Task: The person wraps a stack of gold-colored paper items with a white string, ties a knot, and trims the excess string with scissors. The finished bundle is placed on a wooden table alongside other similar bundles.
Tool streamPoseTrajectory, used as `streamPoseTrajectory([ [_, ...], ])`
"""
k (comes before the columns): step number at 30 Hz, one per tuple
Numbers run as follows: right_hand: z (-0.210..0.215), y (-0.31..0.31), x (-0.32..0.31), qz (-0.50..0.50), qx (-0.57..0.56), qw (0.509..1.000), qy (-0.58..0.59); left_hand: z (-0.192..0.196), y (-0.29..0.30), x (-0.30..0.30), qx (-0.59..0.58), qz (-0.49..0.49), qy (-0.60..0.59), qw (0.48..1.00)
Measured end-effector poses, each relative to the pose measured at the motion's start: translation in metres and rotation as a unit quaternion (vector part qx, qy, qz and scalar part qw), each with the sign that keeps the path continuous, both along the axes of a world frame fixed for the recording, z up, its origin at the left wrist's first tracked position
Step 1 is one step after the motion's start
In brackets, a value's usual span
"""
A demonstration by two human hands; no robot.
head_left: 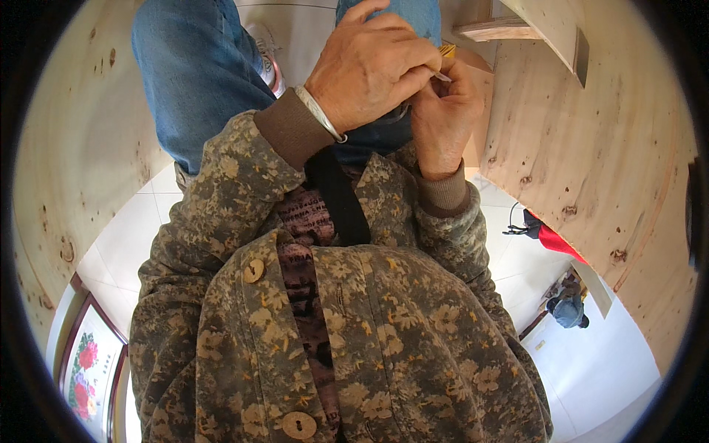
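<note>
Left hand pinches a small pale sliver close beside the right hand.
The left thumb and forefinger are pressed together; the right fingers curl inward, but whether they grip anything I cannot tell. The sliver, too small to identify, sits between both hands' fingertips. A silvery bracelet circles the left wrist.
</note>
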State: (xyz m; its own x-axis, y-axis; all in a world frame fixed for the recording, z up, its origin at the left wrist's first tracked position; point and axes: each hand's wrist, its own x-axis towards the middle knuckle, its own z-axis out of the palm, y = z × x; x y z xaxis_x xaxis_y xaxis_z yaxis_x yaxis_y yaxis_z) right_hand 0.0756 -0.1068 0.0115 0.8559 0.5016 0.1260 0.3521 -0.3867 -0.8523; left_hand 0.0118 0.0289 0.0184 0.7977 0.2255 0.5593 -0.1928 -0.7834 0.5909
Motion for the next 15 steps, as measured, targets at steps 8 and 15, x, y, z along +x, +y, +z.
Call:
streamPoseTrajectory([
  [8, -0.002, 0.005, 0.0, -0.021, 0.051, 0.998, 0.008, -0.002, 0.008, -0.003, -0.064, -0.011, 0.0, 0.998],
  [15, 0.006, 0.006, -0.005, -0.005, 0.071, 0.996, 0.045, 0.005, 0.027, 0.008, 0.018, -0.126, 0.056, 0.99],
])
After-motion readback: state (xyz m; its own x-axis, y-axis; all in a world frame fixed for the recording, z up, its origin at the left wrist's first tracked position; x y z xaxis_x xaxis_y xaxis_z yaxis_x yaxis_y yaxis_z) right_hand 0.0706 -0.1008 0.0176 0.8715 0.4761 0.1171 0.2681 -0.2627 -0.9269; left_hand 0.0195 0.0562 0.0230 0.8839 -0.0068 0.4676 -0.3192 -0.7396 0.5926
